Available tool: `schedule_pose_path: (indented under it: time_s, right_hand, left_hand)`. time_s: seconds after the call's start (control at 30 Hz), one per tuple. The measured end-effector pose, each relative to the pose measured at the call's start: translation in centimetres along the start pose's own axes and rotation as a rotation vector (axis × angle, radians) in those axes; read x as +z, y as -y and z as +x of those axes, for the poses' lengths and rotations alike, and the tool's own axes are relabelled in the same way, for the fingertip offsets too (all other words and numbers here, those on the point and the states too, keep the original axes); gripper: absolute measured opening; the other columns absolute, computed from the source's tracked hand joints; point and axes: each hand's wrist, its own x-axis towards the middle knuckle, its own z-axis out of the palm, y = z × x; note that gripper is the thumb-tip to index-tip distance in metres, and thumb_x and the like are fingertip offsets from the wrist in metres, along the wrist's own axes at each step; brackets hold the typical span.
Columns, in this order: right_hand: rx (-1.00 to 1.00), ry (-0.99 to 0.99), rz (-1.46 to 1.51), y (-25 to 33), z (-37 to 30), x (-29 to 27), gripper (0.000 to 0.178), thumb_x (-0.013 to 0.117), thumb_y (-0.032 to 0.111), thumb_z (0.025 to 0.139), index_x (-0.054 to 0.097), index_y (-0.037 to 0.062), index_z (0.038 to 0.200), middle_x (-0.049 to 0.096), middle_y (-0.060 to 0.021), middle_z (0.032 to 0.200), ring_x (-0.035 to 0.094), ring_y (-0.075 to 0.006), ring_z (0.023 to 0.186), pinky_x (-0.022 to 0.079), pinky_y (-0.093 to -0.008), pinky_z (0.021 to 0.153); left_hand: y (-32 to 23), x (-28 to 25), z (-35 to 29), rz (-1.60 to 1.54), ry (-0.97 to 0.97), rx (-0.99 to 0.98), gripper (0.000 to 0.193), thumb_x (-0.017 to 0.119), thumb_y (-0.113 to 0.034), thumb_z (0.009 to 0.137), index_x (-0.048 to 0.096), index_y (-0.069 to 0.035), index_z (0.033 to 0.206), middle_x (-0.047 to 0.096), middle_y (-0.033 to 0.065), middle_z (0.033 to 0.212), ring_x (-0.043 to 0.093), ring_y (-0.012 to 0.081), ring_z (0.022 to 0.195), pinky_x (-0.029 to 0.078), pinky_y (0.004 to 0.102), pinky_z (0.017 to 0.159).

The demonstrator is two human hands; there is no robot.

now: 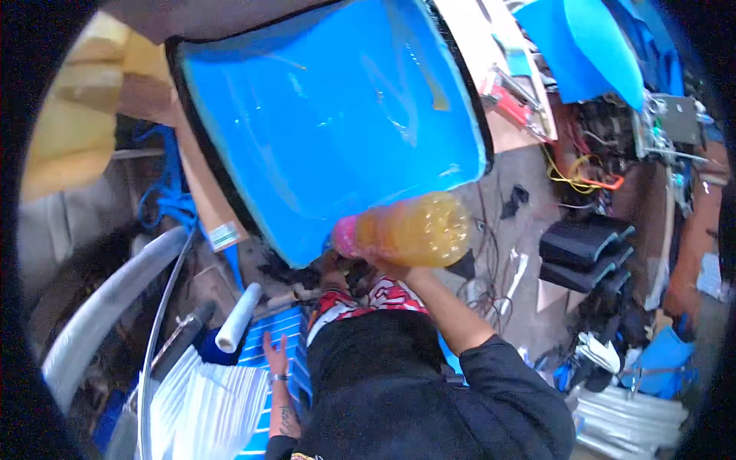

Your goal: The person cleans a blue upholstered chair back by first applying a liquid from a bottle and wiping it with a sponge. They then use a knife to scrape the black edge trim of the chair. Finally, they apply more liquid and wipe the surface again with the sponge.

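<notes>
A clear plastic bottle (414, 230) with a yellow-orange lower part and a pink cap end is tilted nearly flat before me. My right hand (395, 268) is closed round its underside; the bottle hides most of the fingers. The capped end points left, over the near edge of a large blue sheet (330, 115) with black edging and wet-looking streaks. Lower down, my left hand (275, 353) hangs with its fingers apart and nothing in it, above a blue striped surface (280, 330).
A white roll (238, 318) and a stack of white sheets (207, 399) lie at the left, near a long grey tube (115, 307). Black padded pieces (586, 249) are stacked at the right. Cables (491, 291) trail over the floor. A red tool (510, 105) rests at the upper right.
</notes>
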Motion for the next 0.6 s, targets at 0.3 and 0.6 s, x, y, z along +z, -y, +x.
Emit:
schedule_pose_path:
  time_s: [0.3,0.6]
  right_hand:
    - [0.752,-0.209,-0.094,-15.3,-5.9,-10.7,0.052,0.063,0.036,0.078,0.049,0.0130,0.122,0.051,-0.0094,0.122,0.049,-0.0275,0.111,0.038,-0.0417,0.094]
    - [0.717,-0.186,0.090,-9.2,-2.8,-9.6,0.059,0.069,0.034,0.071,0.049,0.0096,0.121,0.054,-0.0111,0.117,0.053,-0.0281,0.106,0.043,-0.0389,0.089]
  left_hand:
    - [-7.0,-4.5,7.4,-0.069,0.059,0.063,0.072,0.065,-0.034,0.084,0.031,0.000,0.137,0.040,0.0211,0.133,0.048,0.0243,0.112,0.041,0.0330,0.091]
    - [-2.4,-4.2,9.4,-0.063,0.083,0.023,0.073,0.066,-0.031,0.082,0.031,0.001,0.137,0.038,0.0211,0.136,0.040,0.0275,0.124,0.036,0.0340,0.095]
